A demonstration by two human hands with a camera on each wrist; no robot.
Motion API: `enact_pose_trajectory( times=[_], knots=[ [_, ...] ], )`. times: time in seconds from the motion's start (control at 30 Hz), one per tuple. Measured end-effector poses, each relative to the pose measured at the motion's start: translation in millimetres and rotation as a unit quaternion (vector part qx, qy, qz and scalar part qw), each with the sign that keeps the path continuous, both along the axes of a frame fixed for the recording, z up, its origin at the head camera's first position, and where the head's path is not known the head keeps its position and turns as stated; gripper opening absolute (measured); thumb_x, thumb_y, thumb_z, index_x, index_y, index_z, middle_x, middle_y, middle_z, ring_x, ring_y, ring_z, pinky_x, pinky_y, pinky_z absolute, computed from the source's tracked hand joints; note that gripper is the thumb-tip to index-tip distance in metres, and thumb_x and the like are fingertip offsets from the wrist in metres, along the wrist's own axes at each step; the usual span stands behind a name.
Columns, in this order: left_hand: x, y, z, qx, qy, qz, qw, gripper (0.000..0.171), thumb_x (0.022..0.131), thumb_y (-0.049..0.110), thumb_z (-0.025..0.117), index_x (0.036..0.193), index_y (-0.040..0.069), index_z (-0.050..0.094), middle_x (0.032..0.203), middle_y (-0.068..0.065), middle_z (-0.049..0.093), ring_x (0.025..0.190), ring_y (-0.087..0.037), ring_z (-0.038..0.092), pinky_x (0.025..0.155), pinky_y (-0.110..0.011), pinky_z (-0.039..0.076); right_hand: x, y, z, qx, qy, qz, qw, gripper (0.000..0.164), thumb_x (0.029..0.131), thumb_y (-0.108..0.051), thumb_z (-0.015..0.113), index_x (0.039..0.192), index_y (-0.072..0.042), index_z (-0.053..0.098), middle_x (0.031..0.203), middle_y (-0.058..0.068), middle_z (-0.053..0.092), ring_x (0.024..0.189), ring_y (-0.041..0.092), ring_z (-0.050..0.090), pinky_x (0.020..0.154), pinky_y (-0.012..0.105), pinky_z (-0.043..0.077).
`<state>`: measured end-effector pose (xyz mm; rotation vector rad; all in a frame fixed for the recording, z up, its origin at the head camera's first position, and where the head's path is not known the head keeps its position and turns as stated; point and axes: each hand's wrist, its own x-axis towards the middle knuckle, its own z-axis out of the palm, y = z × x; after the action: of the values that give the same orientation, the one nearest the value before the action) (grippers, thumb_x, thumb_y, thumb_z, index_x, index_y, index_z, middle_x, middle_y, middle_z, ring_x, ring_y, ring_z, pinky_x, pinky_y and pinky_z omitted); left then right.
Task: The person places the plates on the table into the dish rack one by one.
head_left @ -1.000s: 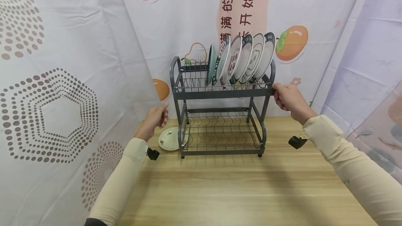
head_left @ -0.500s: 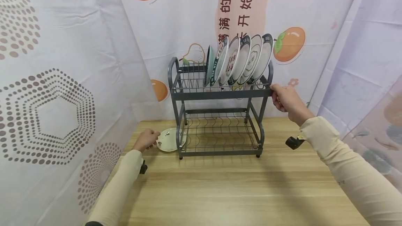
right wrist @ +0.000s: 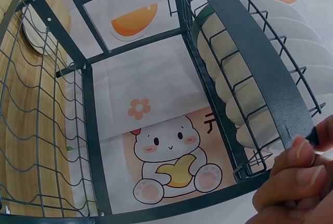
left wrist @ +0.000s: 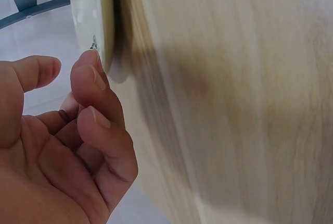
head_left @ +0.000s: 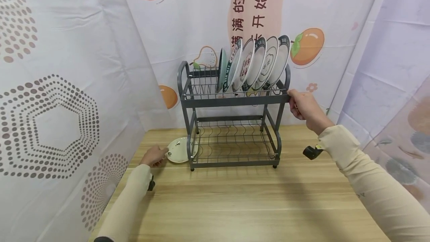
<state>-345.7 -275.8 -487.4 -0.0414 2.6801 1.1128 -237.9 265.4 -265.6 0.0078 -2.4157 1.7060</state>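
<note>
A two-tier dark grey dish rack (head_left: 235,101) stands on the table, seen whole in the head view. My right hand (head_left: 305,107) grips the front right corner of its upper tier, thumb and fingers curled around the frame in the right wrist view. A small pale plate (head_left: 178,150) with little dark motifs lies flat at the rack's left foot, partly behind the side frame. My left hand (head_left: 154,156) is at the plate's left rim. In the left wrist view, its fingers (left wrist: 106,135) bend loosely, the index tip overlapping the rim, with thumb and index apart.
Several plates (head_left: 246,64) lean upright in the upper tier, with a green-edged one (head_left: 221,70) leftmost. The wire lower tier (head_left: 231,141) holds nothing. Printed curtains (head_left: 60,122) hang behind and at both sides of the wooden table (head_left: 235,201).
My left hand has come down from beside the rack to the small plate's left rim. The right hand keeps its grip on the rack corner. The head view has shifted slightly.
</note>
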Motion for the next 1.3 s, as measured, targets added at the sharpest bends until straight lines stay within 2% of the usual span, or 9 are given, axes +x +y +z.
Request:
enact_pose_trajectory(
  times=[0.17,0.37,0.5,0.83,0.93,1.13,1.3],
  knots=[
    [0.3,1.6,-4.3,0.004,-0.002,0.002,1.0,0.046,0.107,0.031,0.05,0.076,-0.001,0.065,0.064,-0.008,0.063,0.049,-0.015,0.048,0.044,-0.026,0.04,-0.5,0.2,0.1,0.002,0.001,-0.003,1.0,0.05,0.106,-0.037,0.044,0.061,-0.016,0.053,0.048,-0.006,0.047,0.041,0.005,0.037,0.039,0.022,0.031],
    [0.6,-1.6,-16.8,0.046,-0.027,0.019,0.9984,0.033,0.099,0.021,0.056,0.074,0.001,0.063,0.06,-0.005,0.057,0.05,-0.014,0.047,0.045,-0.026,0.04,0.2,0.4,0.1,-0.001,-0.002,0.003,1.0,0.05,0.106,-0.036,0.043,0.061,-0.015,0.053,0.049,-0.005,0.048,0.041,0.006,0.038,0.039,0.023,0.032],
    [0.3,-3.0,-21.9,0.059,-0.046,0.023,0.9969,0.036,0.101,0.025,0.056,0.074,0.003,0.062,0.059,-0.002,0.054,0.049,-0.013,0.045,0.045,-0.025,0.037,0.6,0.6,-0.4,0.003,-0.003,0.008,1.0,0.049,0.106,-0.037,0.043,0.063,-0.015,0.053,0.05,-0.005,0.048,0.042,0.006,0.038,0.039,0.023,0.032],
    [-0.4,-0.7,-19.1,0.016,-0.049,-0.005,0.9987,0.039,0.105,0.028,0.054,0.08,0.0,0.066,0.063,-0.004,0.06,0.052,-0.013,0.051,0.048,-0.025,0.043,0.4,0.8,-0.1,0.009,-0.002,0.008,1.0,0.049,0.106,-0.037,0.041,0.064,-0.014,0.053,0.05,-0.005,0.048,0.042,0.007,0.037,0.04,0.024,0.032],
    [0.9,-0.8,-19.8,0.011,-0.051,-0.002,0.9986,0.04,0.105,0.03,0.055,0.08,0.0,0.066,0.063,-0.005,0.061,0.052,-0.013,0.051,0.048,-0.025,0.043,0.4,1.0,-0.9,0.013,-0.005,0.006,1.0,0.049,0.106,-0.037,0.041,0.064,-0.014,0.053,0.05,-0.004,0.048,0.042,0.007,0.038,0.04,0.024,0.033],
    [1.2,-0.2,-21.4,0.026,-0.059,0.004,0.9979,0.038,0.104,0.029,0.059,0.079,0.001,0.066,0.061,-0.004,0.059,0.051,-0.012,0.048,0.048,-0.025,0.041,0.8,1.3,-2.0,0.016,-0.008,0.006,1.0,0.049,0.106,-0.038,0.041,0.065,-0.014,0.053,0.051,-0.004,0.048,0.042,0.007,0.038,0.04,0.025,0.033],
    [-0.6,0.0,-18.9,0.044,-0.061,0.003,0.9972,0.036,0.106,0.02,0.055,0.078,0.0,0.066,0.062,-0.003,0.062,0.05,-0.011,0.052,0.049,-0.024,0.044,1.0,0.7,-0.8,0.014,-0.006,0.006,1.0,0.048,0.106,-0.038,0.041,0.066,-0.014,0.053,0.05,-0.004,0.048,0.042,0.007,0.038,0.041,0.025,0.033]
  ],
)
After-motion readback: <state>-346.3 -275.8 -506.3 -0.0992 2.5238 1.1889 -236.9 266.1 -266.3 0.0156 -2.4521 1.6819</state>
